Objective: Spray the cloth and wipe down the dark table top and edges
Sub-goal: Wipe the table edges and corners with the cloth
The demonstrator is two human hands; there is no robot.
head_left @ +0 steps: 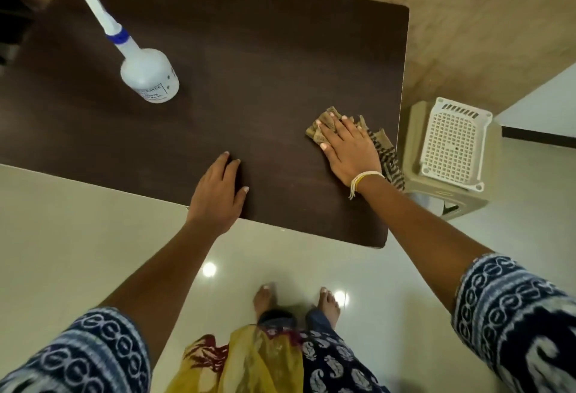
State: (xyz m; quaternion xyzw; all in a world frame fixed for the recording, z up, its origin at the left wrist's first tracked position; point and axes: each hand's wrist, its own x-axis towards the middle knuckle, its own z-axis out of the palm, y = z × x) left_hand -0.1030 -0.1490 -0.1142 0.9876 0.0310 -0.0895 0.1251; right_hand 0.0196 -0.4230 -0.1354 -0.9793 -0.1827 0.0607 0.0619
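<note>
Right hand point(347, 151) is flat on the cloth point(330, 126), palm down, fingers point(327, 129) spread across the brown patterned fabric, pressing it onto the dark counter point(249, 81) close to its right edge. Part of the cloth trails out behind the wrist, striped, reaching that edge. Left hand point(216, 195) rests empty on the near edge of the counter, fingers lying on top. Far left, the white spray bottle point(143, 65) stands upright with its blue-collared nozzle, well apart from both hands. Beside the counter's right edge sits a beige plastic stool point(448, 143) on the glossy floor point(78, 237). Bare feet below.
</note>
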